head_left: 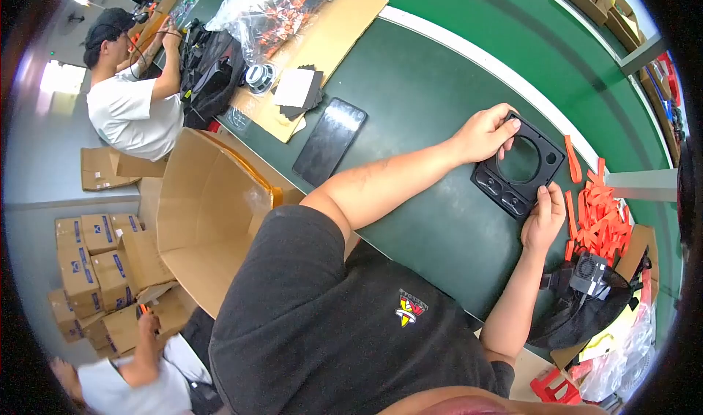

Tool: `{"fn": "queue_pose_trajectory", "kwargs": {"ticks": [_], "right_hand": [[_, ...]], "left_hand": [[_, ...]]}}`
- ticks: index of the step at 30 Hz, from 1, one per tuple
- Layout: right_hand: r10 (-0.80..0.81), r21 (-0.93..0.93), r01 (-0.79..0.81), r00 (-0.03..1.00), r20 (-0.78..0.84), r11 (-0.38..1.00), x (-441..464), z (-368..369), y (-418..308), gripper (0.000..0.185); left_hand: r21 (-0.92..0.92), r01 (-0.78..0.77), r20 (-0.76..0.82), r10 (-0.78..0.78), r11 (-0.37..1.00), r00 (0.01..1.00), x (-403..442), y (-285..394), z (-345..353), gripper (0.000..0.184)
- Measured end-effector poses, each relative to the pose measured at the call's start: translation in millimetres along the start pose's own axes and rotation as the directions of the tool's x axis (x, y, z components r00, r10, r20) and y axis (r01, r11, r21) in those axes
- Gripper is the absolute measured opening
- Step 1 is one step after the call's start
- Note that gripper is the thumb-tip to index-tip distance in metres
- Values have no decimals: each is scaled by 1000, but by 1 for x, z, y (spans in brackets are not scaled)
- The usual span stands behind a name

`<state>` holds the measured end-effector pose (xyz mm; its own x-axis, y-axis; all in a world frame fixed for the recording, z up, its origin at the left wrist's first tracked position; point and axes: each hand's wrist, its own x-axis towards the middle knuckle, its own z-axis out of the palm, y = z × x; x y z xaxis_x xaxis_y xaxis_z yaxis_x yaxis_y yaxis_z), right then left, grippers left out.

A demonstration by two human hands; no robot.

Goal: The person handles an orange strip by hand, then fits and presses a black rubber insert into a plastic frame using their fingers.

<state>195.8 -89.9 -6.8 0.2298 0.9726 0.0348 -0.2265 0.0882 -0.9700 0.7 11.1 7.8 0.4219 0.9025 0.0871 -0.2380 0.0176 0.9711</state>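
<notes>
A black plastic speaker panel, with a large round opening, a smaller round hole and oval recesses along one end, is held tilted above the green tabletop. My left hand grips its upper left corner, thumb on the front face. At the lower right edge, my right hand pinches the panel between thumb and fingers. Right beside the panel lies a pile of orange straps. A dark smartphone rests on the table left of my left forearm.
Cardboard sheet at the far left carries a round speaker, dark square pads and a plastic bag. A black bag with a small device lies near right. Left stands a large open carton. Two co-workers are on the left.
</notes>
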Motion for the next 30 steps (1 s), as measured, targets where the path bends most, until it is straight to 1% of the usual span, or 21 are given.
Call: {"fn": "queue_pose_trajectory", "kwargs": {"ticks": [1, 3, 7, 9, 11, 13, 14, 16, 17, 19, 22, 26, 28, 30], "right_hand": [[-2, 1, 2, 1000, 1, 1000, -1, 2, -1, 15], [-15, 21, 15, 1000, 10, 1000, -1, 8, -4, 16], [14, -14, -14, 1000, 27, 1000, -2, -1, 0, 17], [-13, 2, 13, 1000, -3, 1000, 0, 6, -3, 16], [-2, 20, 2, 1000, -8, 1000, 1, 6, -4, 15], [12, -22, -12, 1000, 28, 1000, 0, -2, 0, 15], [19, -23, -18, 999, 29, 1000, -3, -2, 2, 15], [13, 30, -12, 999, -31, 999, 0, 0, 4, 14], [12, 30, -11, 999, -30, 999, 1, 0, 3, 14], [6, 12, -6, 1000, -26, 1000, -1, 2, 1, 13], [-3, 5, 3, 1000, 0, 1000, -1, 3, -1, 14], [-3, 18, 3, 1000, -7, 1000, -3, 3, 0, 14], [14, -7, -14, 1000, -5, 1000, -1, 8, -5, 15], [5, 7, -5, 1000, -7, 1000, 1, 5, -2, 15]], "left_hand": [[2, -2, 0, 2, 1000, 1000, 0, -2, 1, 21], [-73, -25, -19, 24, 997, 1000, 3, -5, 2, 20], [-26, 0, -1, 0, 1000, 1000, -2, -5, 0, 20], [-34, 11, -16, -11, 999, 1000, 1, -1, 1, 20], [-18, -7, -13, 6, 1000, 1000, 6, 0, 0, 20], [4, -18, -17, 18, 1000, 1000, 2, -4, 0, 21], [2, -13, -21, 13, 1000, 1000, -1, -6, 1, 21], [-69, -12, 2, 12, 998, 1000, 2, -4, 0, 21], [-68, -13, 2, 13, 998, 1000, 3, -4, 0, 21], [14, 4, -22, -4, 1000, 1000, 0, 0, 1, 22], [-32, -17, -28, 16, 999, 999, 2, -2, 1, 22], [-14, 17, -21, -17, 1000, 1000, -1, -4, 1, 21], [-34, 9, -7, -9, 999, 1000, 2, -6, 0, 22], [-33, -7, -9, 7, 999, 1000, 4, -4, 1, 22]]}}
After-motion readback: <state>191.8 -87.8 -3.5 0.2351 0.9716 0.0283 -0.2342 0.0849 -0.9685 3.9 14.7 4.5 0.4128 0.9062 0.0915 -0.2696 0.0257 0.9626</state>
